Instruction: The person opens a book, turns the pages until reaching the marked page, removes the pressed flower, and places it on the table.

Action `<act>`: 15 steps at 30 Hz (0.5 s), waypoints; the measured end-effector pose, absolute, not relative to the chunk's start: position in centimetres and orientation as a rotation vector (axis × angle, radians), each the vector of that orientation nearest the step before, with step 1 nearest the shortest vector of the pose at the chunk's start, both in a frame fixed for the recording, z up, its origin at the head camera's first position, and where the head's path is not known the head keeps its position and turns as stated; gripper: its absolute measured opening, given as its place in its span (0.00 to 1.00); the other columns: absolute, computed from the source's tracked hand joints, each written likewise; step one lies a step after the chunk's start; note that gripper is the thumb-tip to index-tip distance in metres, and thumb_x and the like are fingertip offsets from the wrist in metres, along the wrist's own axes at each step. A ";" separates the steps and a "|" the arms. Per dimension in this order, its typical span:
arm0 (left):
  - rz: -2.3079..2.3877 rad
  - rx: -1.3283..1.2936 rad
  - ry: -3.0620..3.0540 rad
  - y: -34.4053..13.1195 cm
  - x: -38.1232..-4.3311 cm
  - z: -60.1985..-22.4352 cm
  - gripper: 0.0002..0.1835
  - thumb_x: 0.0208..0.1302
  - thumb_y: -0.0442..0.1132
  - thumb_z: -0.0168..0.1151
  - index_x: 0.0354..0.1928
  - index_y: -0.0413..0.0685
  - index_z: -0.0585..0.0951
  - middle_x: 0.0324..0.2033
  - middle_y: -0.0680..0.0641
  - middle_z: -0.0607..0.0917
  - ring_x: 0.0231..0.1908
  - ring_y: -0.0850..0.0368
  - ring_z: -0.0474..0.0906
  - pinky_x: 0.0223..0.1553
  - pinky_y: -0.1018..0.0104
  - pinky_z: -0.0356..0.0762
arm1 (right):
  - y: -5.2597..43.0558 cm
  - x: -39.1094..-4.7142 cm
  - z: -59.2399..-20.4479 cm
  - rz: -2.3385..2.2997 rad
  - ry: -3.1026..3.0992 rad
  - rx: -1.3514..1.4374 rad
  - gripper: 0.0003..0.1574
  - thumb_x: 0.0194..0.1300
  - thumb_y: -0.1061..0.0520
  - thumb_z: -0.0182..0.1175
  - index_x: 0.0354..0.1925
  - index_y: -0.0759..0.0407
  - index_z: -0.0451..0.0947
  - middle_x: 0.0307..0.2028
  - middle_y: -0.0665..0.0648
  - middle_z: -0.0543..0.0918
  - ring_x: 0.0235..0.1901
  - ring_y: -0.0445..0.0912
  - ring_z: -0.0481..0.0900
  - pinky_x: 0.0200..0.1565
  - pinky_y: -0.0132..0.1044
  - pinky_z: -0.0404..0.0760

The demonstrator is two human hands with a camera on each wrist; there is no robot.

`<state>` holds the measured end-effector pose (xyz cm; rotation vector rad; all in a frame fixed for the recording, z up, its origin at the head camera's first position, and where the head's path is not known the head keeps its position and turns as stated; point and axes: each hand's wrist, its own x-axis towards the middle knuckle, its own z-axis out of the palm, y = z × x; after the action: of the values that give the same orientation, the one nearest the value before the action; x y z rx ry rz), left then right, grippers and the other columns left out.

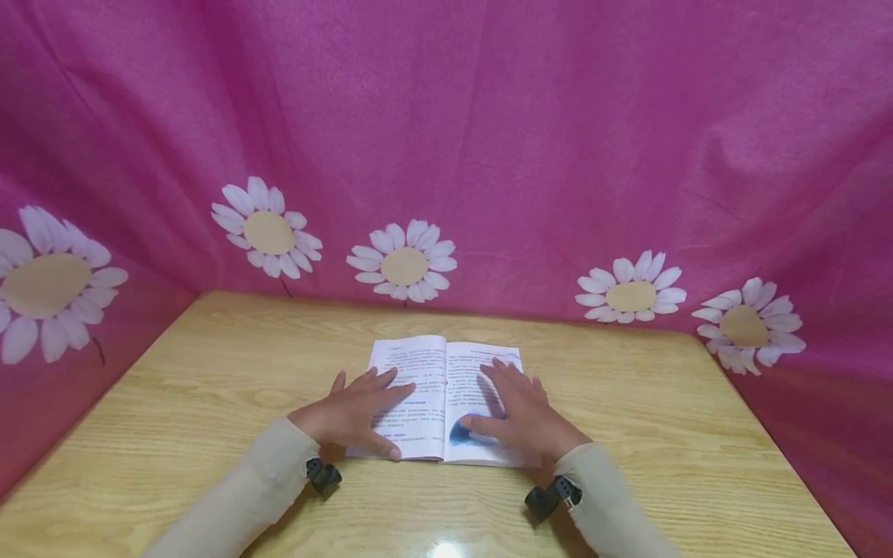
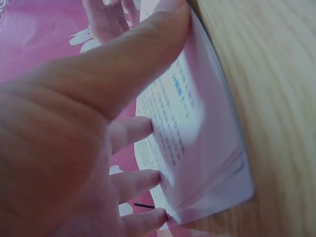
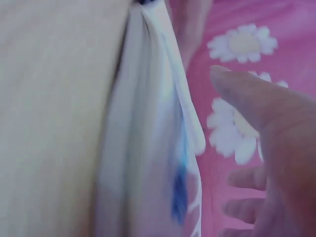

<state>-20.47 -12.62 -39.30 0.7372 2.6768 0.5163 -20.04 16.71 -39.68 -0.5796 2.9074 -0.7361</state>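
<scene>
An open book (image 1: 425, 434) with printed text lies on the wooden table, its spine running away from the person. My left hand (image 1: 359, 411) rests on the left page with fingers spread and the thumb near the page's lower edge. In the left wrist view, its fingertips touch the page (image 2: 197, 138) along the outer side. Over the right page, which carries a blue picture (image 1: 459, 432), my right hand (image 1: 523, 411) has its fingers spread and thumb pointing inward. The right wrist view shows the right hand's thumb (image 3: 242, 91) apart from the page edges (image 3: 148, 123).
The wooden table (image 1: 209, 387) extends around the book on all sides. A magenta cloth (image 1: 488, 155) with large white daisies hangs behind it and along both sides. Each wrist has a small black camera, such as the left camera (image 1: 324, 476) below the sleeve.
</scene>
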 end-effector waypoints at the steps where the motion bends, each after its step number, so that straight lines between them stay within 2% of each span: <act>1: 0.520 0.734 2.677 -12.6 -20.5 -39.4 0.53 0.46 0.65 0.71 0.74 0.63 0.58 0.75 0.45 0.49 0.73 0.37 0.39 0.64 0.30 0.25 | 17.1 -20.3 -39.7 -0.736 2.907 -0.547 0.62 0.52 0.23 0.60 0.74 0.52 0.54 0.75 0.57 0.52 0.74 0.57 0.44 0.68 0.64 0.38; 8: 0.513 0.737 2.688 -12.6 -20.6 -39.7 0.54 0.45 0.66 0.71 0.74 0.64 0.58 0.75 0.46 0.50 0.73 0.38 0.39 0.64 0.30 0.26 | 19.2 -21.2 -40.0 -0.720 2.862 -0.429 0.71 0.46 0.23 0.65 0.76 0.54 0.48 0.76 0.61 0.45 0.73 0.64 0.38 0.65 0.69 0.35; 15: 0.505 0.740 2.693 -12.6 -20.6 -39.7 0.53 0.46 0.66 0.71 0.74 0.64 0.59 0.75 0.46 0.50 0.73 0.38 0.39 0.64 0.30 0.26 | 19.6 -21.6 -40.8 -0.723 2.808 -0.407 0.78 0.40 0.21 0.67 0.77 0.51 0.44 0.76 0.56 0.43 0.74 0.61 0.34 0.65 0.68 0.32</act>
<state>-20.62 -12.61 -39.70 0.7401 2.6930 0.5047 -21.61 19.65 -40.83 -0.4074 2.8080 -0.7232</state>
